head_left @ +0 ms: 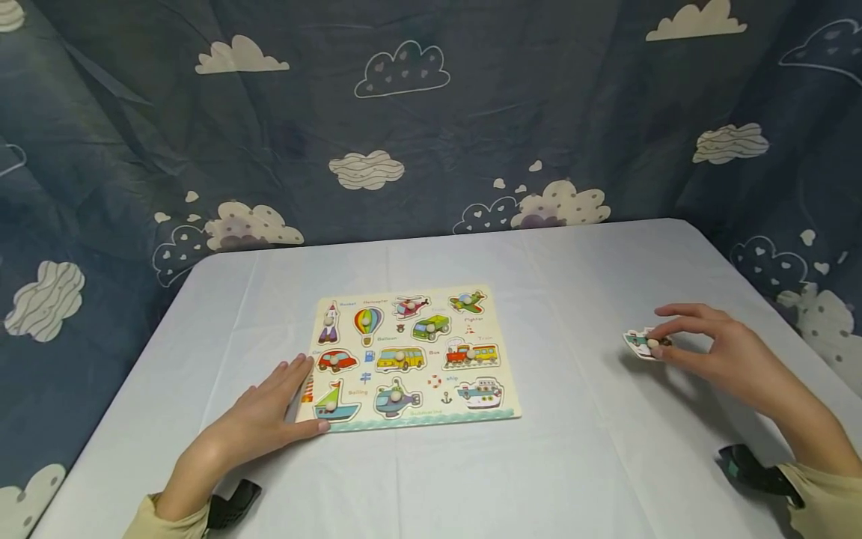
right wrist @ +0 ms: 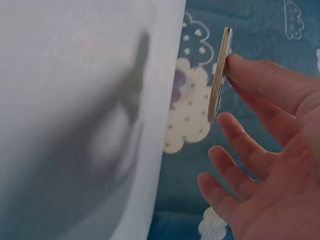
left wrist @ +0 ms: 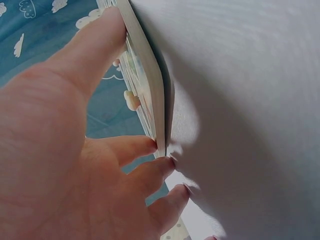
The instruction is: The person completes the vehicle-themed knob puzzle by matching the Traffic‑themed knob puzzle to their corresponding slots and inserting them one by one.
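On the table lies a wooden knob puzzle board (head_left: 431,430) with pictures of vehicles, among them a red car piece (head_left: 338,361), a yellow bus piece (head_left: 400,359) and a sailing boat piece (head_left: 337,404). My left hand (head_left: 266,412) rests at its left edge, with the thumb at the near corner and fingers along the side. To the right of the board, my right hand (head_left: 730,355) pinches a small puzzle piece (head_left: 636,344) by its knob, held above the table. In the right wrist view this piece (right wrist: 218,82) is seen edge-on, its other fingers spread. The ship spot (head_left: 480,393) shows no knob.
A white cloth (head_left: 431,486) covers the table. Behind and at both sides hangs a dark blue curtain (head_left: 431,127) with cloud prints. A black device (head_left: 232,505) is strapped at the left wrist, another (head_left: 754,471) at the right.
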`<state>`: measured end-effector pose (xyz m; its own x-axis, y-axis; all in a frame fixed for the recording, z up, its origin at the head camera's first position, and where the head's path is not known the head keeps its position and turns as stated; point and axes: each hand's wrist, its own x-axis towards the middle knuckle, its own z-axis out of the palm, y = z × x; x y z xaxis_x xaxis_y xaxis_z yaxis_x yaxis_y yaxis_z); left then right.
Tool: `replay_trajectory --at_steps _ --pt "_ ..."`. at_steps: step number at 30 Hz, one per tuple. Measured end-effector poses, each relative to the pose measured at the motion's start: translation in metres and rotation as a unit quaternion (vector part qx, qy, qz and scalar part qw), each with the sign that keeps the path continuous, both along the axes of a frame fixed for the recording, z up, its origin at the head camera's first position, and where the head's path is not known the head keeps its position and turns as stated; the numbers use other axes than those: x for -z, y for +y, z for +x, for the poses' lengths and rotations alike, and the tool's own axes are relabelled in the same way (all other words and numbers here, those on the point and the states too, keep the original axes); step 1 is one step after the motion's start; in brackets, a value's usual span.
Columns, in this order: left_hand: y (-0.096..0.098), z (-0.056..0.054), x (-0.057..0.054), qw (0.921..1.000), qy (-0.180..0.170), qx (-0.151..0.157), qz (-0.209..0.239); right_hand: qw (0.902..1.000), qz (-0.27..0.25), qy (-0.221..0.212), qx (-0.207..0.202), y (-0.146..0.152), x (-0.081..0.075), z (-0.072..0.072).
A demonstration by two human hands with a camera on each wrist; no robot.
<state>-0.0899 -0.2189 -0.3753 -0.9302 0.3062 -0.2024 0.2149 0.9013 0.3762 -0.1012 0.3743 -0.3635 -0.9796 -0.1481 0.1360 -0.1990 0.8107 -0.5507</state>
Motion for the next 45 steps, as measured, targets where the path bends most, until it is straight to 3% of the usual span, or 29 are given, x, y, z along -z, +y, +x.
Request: replay_trajectory --at_steps 6,12,19,23,29,35,45 --pt "0.000 0.000 0.001 1.0000 0.003 0.001 0.001 0.9999 -0.010 -0.006 -0.011 -0.017 -0.008 0.004" --pt "0.001 -0.001 0.002 1.0000 0.003 -0.001 0.000 0.9986 -0.023 -0.003 -0.047 -0.036 -0.012 0.005" --pt "0.003 -0.002 0.001 1.0000 0.000 -0.001 0.000 0.9968 0.001 0.023 -0.077 -0.056 -0.016 0.003" --pt "0.003 -0.002 0.002 1.0000 0.000 -0.003 -0.001 0.9949 0.006 0.016 -0.099 -0.069 -0.018 -0.001" --pt "0.002 -0.002 0.003 1.0000 0.000 -0.006 -0.001 0.9917 0.002 -0.006 -0.129 -0.092 -0.018 -0.008" --pt "0.001 -0.001 0.003 1.0000 0.002 -0.006 0.000 0.9872 -0.002 0.000 -0.160 -0.111 -0.014 -0.012" --pt "0.000 -0.001 0.002 1.0000 0.005 -0.003 -0.001 0.9819 -0.016 -0.027 -0.187 -0.141 -0.008 -0.020"
